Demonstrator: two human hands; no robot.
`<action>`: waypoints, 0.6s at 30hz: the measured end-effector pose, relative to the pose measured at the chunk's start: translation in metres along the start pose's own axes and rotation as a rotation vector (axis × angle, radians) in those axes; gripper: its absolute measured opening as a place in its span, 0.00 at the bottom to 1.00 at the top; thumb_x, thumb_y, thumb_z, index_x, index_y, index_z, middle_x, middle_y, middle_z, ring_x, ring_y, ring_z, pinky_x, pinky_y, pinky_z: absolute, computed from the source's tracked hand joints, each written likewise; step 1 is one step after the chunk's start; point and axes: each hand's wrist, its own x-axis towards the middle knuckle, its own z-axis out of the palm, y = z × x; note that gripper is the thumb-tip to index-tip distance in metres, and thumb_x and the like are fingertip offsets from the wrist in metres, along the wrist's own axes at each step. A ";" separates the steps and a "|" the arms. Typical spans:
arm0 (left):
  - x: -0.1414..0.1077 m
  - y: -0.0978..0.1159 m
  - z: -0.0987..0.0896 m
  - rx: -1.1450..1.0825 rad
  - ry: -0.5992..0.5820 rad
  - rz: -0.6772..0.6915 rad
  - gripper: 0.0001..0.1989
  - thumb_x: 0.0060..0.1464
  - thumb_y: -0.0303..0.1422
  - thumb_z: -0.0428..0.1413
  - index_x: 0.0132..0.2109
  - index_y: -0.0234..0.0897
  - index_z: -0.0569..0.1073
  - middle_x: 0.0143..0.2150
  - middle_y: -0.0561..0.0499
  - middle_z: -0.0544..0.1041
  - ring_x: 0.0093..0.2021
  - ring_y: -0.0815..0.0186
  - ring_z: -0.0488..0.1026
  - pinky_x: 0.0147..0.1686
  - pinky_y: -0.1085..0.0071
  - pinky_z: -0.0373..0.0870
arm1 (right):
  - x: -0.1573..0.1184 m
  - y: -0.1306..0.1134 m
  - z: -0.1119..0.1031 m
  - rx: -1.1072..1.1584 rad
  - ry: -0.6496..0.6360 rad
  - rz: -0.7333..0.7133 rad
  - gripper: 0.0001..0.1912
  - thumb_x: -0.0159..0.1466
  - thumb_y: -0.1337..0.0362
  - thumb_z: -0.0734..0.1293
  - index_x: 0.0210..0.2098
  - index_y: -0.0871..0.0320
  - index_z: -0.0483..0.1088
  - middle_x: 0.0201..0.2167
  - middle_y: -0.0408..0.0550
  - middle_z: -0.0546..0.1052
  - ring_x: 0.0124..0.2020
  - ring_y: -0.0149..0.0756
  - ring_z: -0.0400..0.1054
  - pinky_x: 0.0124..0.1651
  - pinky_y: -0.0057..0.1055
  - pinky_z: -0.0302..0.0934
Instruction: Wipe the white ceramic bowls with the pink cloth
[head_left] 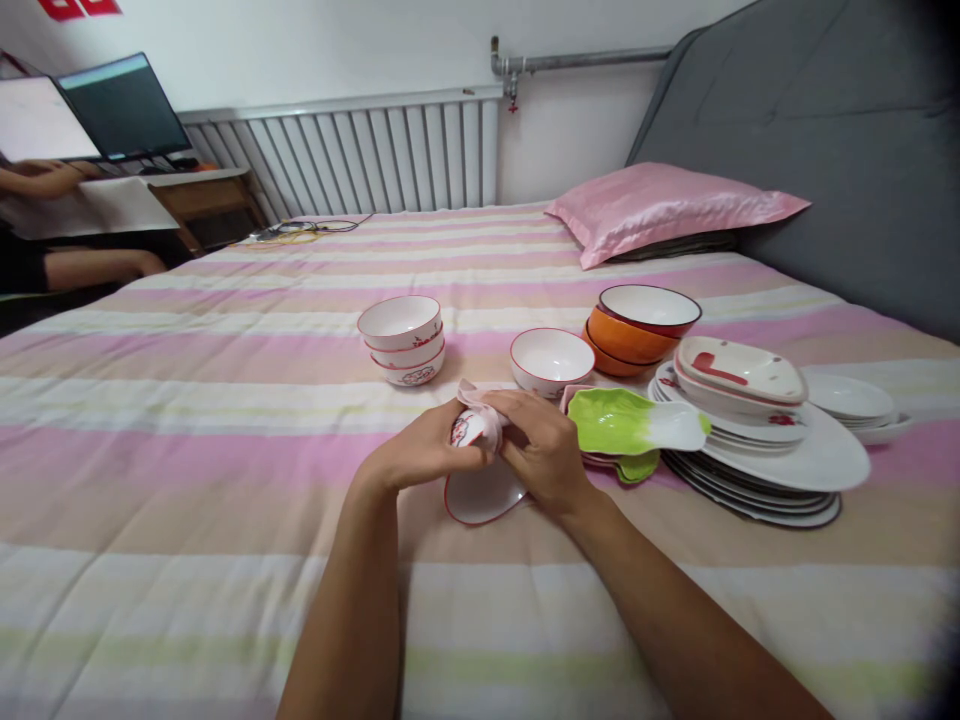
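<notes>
My left hand is closed on a small white bowl with a red pattern, close to the middle of the view. A pale pink cloth is bunched over the bowl, and my right hand presses it there with curled fingers. Below my fingers shows a white, red-rimmed curved surface; whether it belongs to the same bowl I cannot tell. Beyond my left hand stands a stack of red-rimmed white bowls. Past my right hand sits a single matching bowl.
To the right are green leaf-shaped dishes, orange bowls and a tall pile of plates topped by a squarish dish. Farther back lie a pink pillow and cables. A person sits by monitors at left.
</notes>
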 end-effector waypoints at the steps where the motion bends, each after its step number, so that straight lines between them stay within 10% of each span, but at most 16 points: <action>1: 0.000 0.001 0.000 0.027 -0.011 -0.002 0.13 0.43 0.31 0.54 0.40 0.36 0.68 0.37 0.50 0.72 0.38 0.60 0.68 0.35 0.69 0.65 | 0.000 0.000 0.000 -0.015 -0.005 -0.016 0.19 0.60 0.72 0.61 0.49 0.52 0.70 0.47 0.45 0.77 0.50 0.36 0.69 0.53 0.35 0.62; 18: -0.001 -0.006 -0.005 -0.039 -0.061 0.020 0.17 0.44 0.30 0.53 0.44 0.37 0.71 0.43 0.49 0.74 0.45 0.55 0.69 0.41 0.65 0.67 | -0.002 0.007 0.002 0.029 -0.057 0.231 0.22 0.60 0.74 0.58 0.50 0.52 0.69 0.48 0.43 0.76 0.49 0.34 0.69 0.51 0.28 0.61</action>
